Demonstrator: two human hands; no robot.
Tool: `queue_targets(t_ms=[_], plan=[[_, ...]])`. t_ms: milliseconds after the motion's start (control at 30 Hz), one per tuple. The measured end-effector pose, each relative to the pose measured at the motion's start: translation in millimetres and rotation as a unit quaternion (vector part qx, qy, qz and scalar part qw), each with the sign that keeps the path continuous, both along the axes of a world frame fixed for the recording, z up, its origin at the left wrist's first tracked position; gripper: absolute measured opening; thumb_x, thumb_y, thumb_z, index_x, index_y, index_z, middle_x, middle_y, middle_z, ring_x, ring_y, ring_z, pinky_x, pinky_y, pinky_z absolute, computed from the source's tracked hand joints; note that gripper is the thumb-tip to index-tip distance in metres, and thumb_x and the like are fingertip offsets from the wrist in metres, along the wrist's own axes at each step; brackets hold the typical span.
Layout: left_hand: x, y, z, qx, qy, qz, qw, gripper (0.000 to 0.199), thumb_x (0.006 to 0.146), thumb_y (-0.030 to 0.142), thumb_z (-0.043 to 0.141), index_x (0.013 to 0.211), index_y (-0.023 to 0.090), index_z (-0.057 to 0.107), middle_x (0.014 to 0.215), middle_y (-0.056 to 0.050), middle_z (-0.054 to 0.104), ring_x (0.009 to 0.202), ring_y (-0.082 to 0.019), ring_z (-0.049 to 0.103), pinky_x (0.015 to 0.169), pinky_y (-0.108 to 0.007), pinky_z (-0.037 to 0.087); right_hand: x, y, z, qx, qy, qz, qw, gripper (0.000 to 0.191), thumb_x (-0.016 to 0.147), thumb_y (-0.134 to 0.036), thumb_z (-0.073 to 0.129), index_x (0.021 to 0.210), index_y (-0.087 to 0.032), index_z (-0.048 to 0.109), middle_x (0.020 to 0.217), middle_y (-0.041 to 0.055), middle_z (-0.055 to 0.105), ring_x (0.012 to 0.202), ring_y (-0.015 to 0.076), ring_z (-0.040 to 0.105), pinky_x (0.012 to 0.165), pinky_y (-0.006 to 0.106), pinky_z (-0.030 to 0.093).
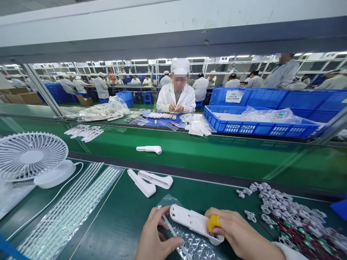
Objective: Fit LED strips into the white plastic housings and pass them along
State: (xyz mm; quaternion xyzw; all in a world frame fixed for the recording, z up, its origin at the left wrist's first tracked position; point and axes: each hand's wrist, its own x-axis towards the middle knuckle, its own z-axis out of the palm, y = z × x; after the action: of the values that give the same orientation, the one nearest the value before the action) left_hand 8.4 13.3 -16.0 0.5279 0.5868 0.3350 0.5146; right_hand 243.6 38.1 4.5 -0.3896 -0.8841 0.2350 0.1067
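Observation:
A long white plastic housing [189,219], open side up, lies over a sheet of bubble wrap [199,245] in front of me. My right hand [233,231] grips its near right end, a yellow finger cot [214,222] on one finger pressing into the shell. My left hand [159,234] is curled at the far left end, with a thin pale strip [171,227] between its index finger and thumb. Its fingertips are close to the shell; contact is hard to tell. Two similar white housings [142,183] [157,179] rest farther back.
A white fan [31,157] and long pale strips [78,206] lie left. On the right is a pile of small white parts with red wires [292,216]. Beyond, a green conveyor belt [189,155] carries another housing [149,149]. A co-worker [176,94] sits opposite, near a blue crate [260,126].

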Motion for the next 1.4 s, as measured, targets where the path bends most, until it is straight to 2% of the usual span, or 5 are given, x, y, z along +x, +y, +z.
queue_targets(t_ms=[233, 567, 767, 1100, 1400], plan=[[3, -4, -0.9, 0.057, -0.090, -0.013, 0.994, 0.027, 0.062, 0.020, 0.067, 0.089, 0.017, 0.066, 0.083, -0.004, 0.055, 0.069, -0.016, 0.053, 0.054, -0.021, 0.047, -4, -6, 5.6, 0.086, -0.096, 0.014, 0.992, 0.023, 0.081, -0.003, 0.036, 0.073, -0.020, 0.049, 0.092, 0.0001, 0.059, 0.069, 0.0148, 0.052, 0.061, 0.028, 0.040], [1, -6, 14.6, 0.081, 0.007, -0.098, 0.992, 0.028, 0.063, 0.017, 0.068, 0.090, 0.024, 0.066, 0.088, -0.003, 0.062, 0.073, -0.017, 0.056, 0.059, -0.019, 0.043, 4, -19, 3.3, 0.024, -0.069, -0.096, 0.993, 0.019, 0.083, -0.011, 0.043, 0.084, -0.018, 0.061, 0.111, 0.0077, 0.055, 0.101, 0.0198, 0.052, 0.084, 0.031, 0.046], [1, -7, 16.1, 0.083, 0.029, -0.095, 0.992, 0.028, 0.063, 0.014, 0.066, 0.089, 0.023, 0.066, 0.086, -0.002, 0.062, 0.069, -0.015, 0.055, 0.059, -0.018, 0.043, 11, -26, 2.5, 0.066, -0.115, -0.028, 0.991, 0.038, 0.080, -0.009, 0.037, 0.110, -0.020, 0.057, 0.129, 0.0073, 0.045, 0.115, 0.0239, 0.043, 0.090, 0.039, 0.044], [3, -8, 18.6, 0.081, 0.029, -0.087, 0.992, 0.026, 0.063, 0.017, 0.066, 0.088, 0.024, 0.066, 0.085, -0.002, 0.063, 0.069, -0.016, 0.055, 0.058, -0.020, 0.043, 22, -25, -1.3, 0.227, -0.217, 0.017, 0.949, 0.049, 0.066, 0.001, 0.039, 0.100, -0.026, 0.062, 0.128, 0.0060, 0.047, 0.109, 0.0303, 0.050, 0.076, 0.048, 0.051], [3, -8, 18.6, 0.075, 0.033, -0.092, 0.992, 0.027, 0.063, 0.015, 0.065, 0.088, 0.024, 0.066, 0.085, -0.002, 0.062, 0.069, -0.016, 0.054, 0.059, -0.020, 0.043, 17, -25, 4.5, 0.145, -0.190, 0.008, 0.971, 0.052, 0.070, -0.002, 0.037, 0.109, -0.030, 0.059, 0.130, 0.0049, 0.046, 0.110, 0.0281, 0.049, 0.079, 0.047, 0.050]])
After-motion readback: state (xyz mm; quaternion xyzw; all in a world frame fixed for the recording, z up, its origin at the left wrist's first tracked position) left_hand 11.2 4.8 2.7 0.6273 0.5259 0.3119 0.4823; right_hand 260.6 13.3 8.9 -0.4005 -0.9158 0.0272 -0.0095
